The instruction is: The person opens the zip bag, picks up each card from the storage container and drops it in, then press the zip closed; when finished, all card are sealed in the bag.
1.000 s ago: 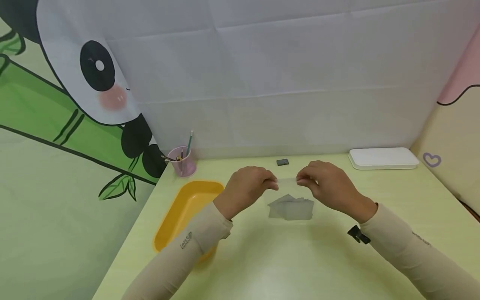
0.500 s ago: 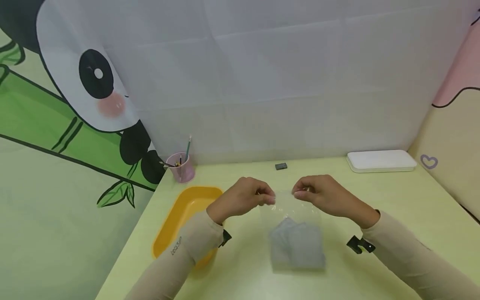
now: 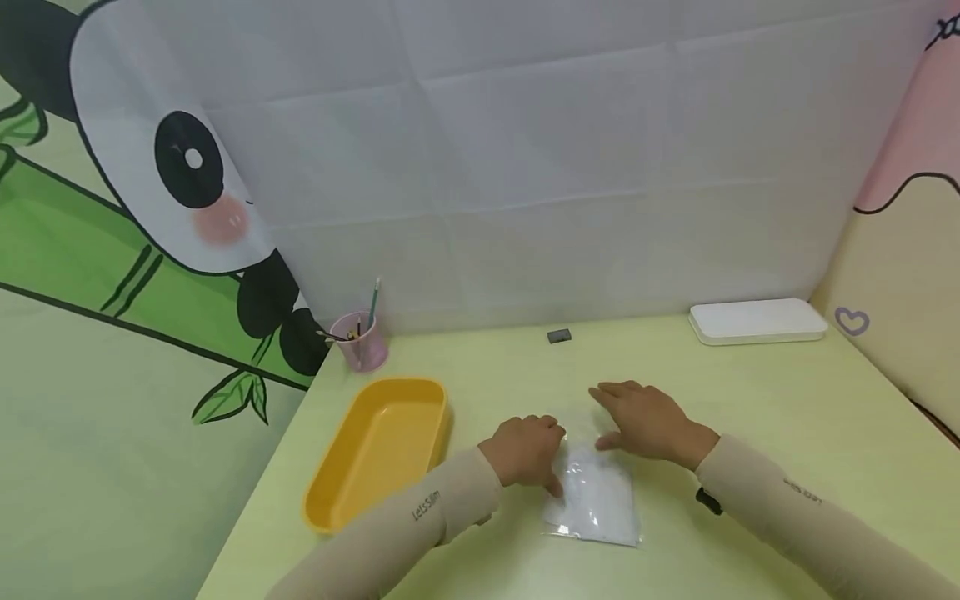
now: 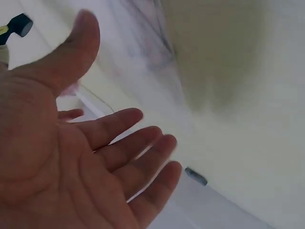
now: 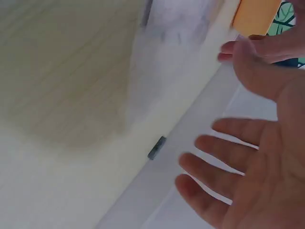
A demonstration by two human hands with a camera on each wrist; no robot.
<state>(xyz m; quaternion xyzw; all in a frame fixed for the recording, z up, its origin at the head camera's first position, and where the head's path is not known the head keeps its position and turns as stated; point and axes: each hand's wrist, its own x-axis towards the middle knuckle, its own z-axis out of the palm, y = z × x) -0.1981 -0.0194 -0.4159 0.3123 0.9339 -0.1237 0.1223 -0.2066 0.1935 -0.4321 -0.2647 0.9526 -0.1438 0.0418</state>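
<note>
A clear plastic bag (image 3: 594, 500) with pale, flat sheets inside lies on the table in front of me. My left hand (image 3: 527, 454) hovers at the bag's left edge, thumb and fingers spread apart. In the left wrist view the palm of that hand (image 4: 90, 157) faces the bag (image 4: 143, 43) and holds nothing. My right hand (image 3: 647, 423) is over the bag's upper right, its fingers extended. The right wrist view shows the right hand (image 5: 257, 152) with loosely straight fingers and nothing in its grasp, beside the bag (image 5: 167, 62).
A yellow tray (image 3: 442, 408) stands left of the bag. Behind it is a pink cup (image 3: 363, 350) with pencils. A small dark grey block (image 3: 558, 336) lies near the back edge, and a white flat case (image 3: 757, 323) sits at the back right.
The bag has come down toward me and now lies flat on the table. Both hands, which pinched its top edge, have let go and spread; the left has moved lower.
</note>
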